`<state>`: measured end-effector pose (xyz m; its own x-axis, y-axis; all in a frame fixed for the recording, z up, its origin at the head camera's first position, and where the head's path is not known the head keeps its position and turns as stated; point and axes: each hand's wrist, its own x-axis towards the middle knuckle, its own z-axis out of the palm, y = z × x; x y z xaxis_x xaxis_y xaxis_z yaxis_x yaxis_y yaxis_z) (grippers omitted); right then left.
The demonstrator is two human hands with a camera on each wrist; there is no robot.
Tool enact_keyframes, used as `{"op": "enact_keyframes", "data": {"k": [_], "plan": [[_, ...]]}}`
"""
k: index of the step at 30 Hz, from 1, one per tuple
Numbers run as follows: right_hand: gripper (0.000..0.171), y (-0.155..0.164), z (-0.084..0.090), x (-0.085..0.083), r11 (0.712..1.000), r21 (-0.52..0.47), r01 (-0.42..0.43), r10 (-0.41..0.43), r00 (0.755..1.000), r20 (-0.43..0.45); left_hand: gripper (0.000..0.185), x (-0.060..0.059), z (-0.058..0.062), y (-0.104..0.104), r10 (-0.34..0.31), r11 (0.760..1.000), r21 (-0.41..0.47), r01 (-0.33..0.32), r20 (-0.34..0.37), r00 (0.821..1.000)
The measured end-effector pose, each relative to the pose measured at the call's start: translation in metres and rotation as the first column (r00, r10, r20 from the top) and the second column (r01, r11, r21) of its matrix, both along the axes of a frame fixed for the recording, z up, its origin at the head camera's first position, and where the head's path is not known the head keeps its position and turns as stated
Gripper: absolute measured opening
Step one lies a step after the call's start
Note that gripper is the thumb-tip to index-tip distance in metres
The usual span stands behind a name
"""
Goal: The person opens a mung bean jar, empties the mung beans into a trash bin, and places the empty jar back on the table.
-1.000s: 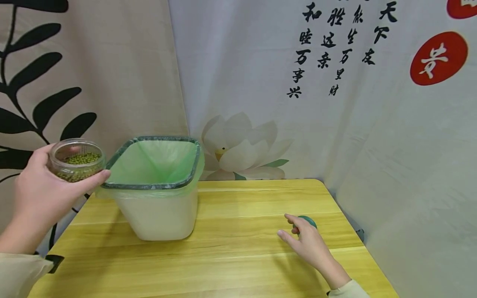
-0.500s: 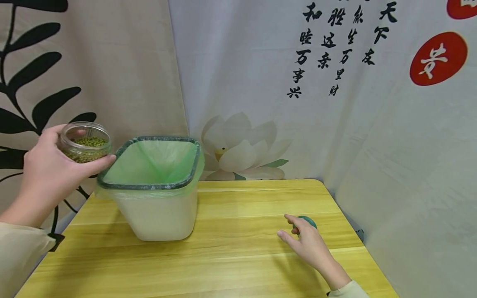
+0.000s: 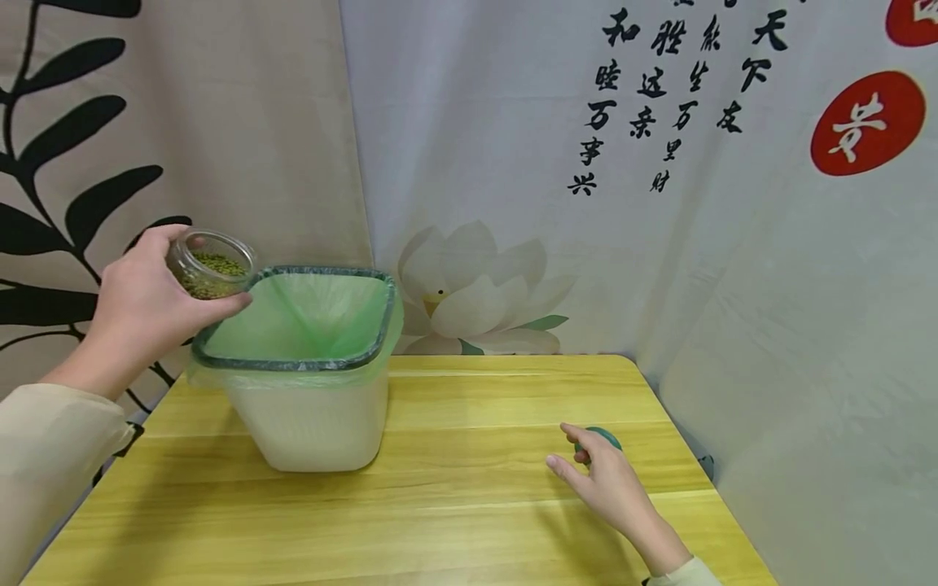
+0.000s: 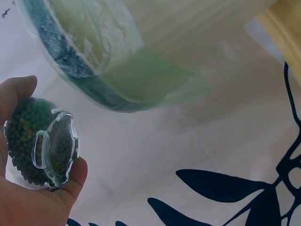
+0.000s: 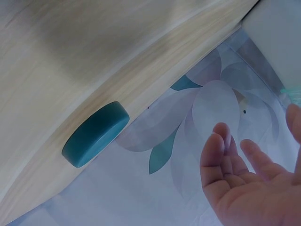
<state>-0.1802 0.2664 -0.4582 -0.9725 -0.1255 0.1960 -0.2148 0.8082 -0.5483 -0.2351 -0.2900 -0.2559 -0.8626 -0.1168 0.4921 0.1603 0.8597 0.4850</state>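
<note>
My left hand (image 3: pixel 146 305) grips a clear glass jar (image 3: pixel 181 264) partly filled with green mung beans (image 3: pixel 220 263). The jar is raised at the left rim of a pale bin (image 3: pixel 308 423), its open mouth tilted to the right. In the left wrist view the beans (image 4: pixel 26 134) show through the jar's base, thumb and fingers on either side. Over the right part of the table my right hand (image 3: pixel 604 480) is held with relaxed fingers and nothing in them. Just beyond it lies a round green lid (image 5: pixel 96 136), apart from the fingers in the right wrist view.
A light green bag (image 3: pixel 300 317) lines the bin and folds over its dark rim. The bin stands on the yellow wooden table (image 3: pixel 469 505), towards its back left. Behind hangs a cloth printed with leaves, writing and a lotus (image 3: pixel 484 285).
My left hand has carried the jar up and to the right, up to the bin's rim, and the jar has tipped rightward. My right hand and the lid have stayed in place.
</note>
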Motion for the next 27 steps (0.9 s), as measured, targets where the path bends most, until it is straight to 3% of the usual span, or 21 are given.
{"op": "enact_keyframes", "data": {"k": [13, 27], "plan": [[0.066, 0.001, -0.001, 0.0, 1.0, 0.006, 0.003, -0.003, 1.0, -0.007, 0.104, -0.017, -0.002, -0.003, -0.071, 0.988, -0.136, 0.078, 0.05, 0.996], [0.066, 0.003, 0.0, -0.003, 1.0, 0.014, -0.004, 0.004, 1.0, -0.008, 0.094, -0.03, -0.005, 0.002, -0.124, 0.974, -0.18, 0.135, 0.071, 0.99]]}}
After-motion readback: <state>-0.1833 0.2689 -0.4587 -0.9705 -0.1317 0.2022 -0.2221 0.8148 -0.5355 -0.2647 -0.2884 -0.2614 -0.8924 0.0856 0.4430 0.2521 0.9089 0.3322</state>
